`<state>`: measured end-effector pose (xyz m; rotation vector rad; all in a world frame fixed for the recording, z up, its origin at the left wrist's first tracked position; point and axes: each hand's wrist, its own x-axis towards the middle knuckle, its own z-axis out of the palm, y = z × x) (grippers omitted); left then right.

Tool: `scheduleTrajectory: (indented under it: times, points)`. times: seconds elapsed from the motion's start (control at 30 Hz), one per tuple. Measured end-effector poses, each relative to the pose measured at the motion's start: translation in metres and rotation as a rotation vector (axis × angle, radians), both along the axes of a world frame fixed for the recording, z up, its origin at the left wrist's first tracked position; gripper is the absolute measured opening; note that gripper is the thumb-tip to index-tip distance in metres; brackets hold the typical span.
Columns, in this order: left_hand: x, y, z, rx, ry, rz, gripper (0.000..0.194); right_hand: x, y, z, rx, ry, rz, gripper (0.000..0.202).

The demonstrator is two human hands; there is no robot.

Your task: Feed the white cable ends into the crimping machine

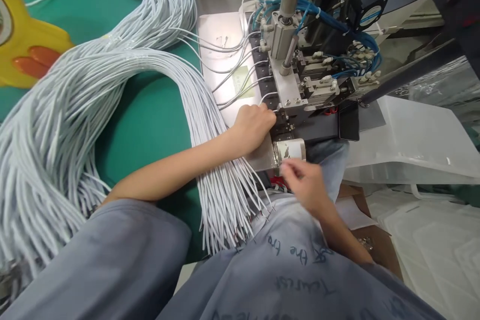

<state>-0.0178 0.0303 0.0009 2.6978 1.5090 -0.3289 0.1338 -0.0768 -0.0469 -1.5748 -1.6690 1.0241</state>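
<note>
A large bundle of white cables [210,120] curves over the green table, and its loose ends hang at the table's near edge beneath my left forearm. My left hand [255,127] is closed at the front of the metal machine [283,80]; whatever its fingers grip is hidden. Several single cables run across the metal plate [215,27] into the machine's row of black slots. My right hand [303,182], slightly blurred, has curled fingers beside a small container with a white label [291,150]. Anything between those fingers is too small to make out.
A yellow duck-shaped object [33,35] is at the far left on the green table [157,110]. Blue air tubes and cylinders rise above the machine. A dark phone-like object [348,120] and a white tray [416,135] lie to the right.
</note>
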Motion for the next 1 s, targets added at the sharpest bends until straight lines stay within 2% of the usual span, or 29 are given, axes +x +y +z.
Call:
scheduleTrajectory:
  times: [0.07,0.1,0.17,0.27,0.33,0.37,0.43,0.5,0.63,0.73,0.87,1.0]
  points:
    - [0.0,0.001,0.002,-0.002,-0.012,0.019,0.03,-0.016,-0.017,-0.004,-0.149,-0.092,0.269,0.017]
    - [0.001,0.0,0.003,-0.009,-0.03,0.018,0.029,-0.021,-0.022,-0.006,-0.181,-0.131,0.351,0.017]
    - [0.004,-0.004,0.005,-0.046,-0.119,-0.034,0.027,-0.024,-0.025,-0.006,-0.157,-0.191,0.396,0.022]
    - [0.01,-0.015,0.006,-0.204,-0.43,-0.26,0.032,-0.009,-0.016,0.007,-0.061,-0.222,0.3,0.025]
    - [0.014,-0.021,0.002,-0.338,-0.683,-0.399,0.033,0.01,-0.006,0.021,-0.016,-0.188,0.188,0.022]
    - [0.015,-0.023,-0.001,-0.393,-0.784,-0.43,0.032,0.018,-0.002,0.027,0.01,-0.143,0.11,0.018]
    - [0.017,-0.024,-0.008,-0.449,-0.914,-0.415,0.033,0.032,0.006,0.036,0.07,-0.015,-0.055,0.009]
    - [0.017,-0.021,-0.014,-0.456,-0.984,-0.36,0.033,0.039,0.012,0.038,0.129,0.132,-0.192,0.012]
    - [0.015,-0.014,-0.019,-0.46,-1.048,-0.335,0.027,0.033,0.017,0.032,0.189,0.363,-0.345,0.012]
    - [0.015,-0.015,-0.017,-0.454,-1.112,-0.312,0.027,0.022,0.02,0.028,0.211,0.452,-0.377,0.01]
    - [0.016,-0.018,-0.015,-0.427,-1.256,-0.253,0.025,0.015,0.022,0.028,0.228,0.453,-0.303,0.008]
    - [0.016,-0.019,-0.014,-0.466,-1.31,-0.216,0.022,0.018,0.026,0.029,0.242,0.467,-0.293,0.014]
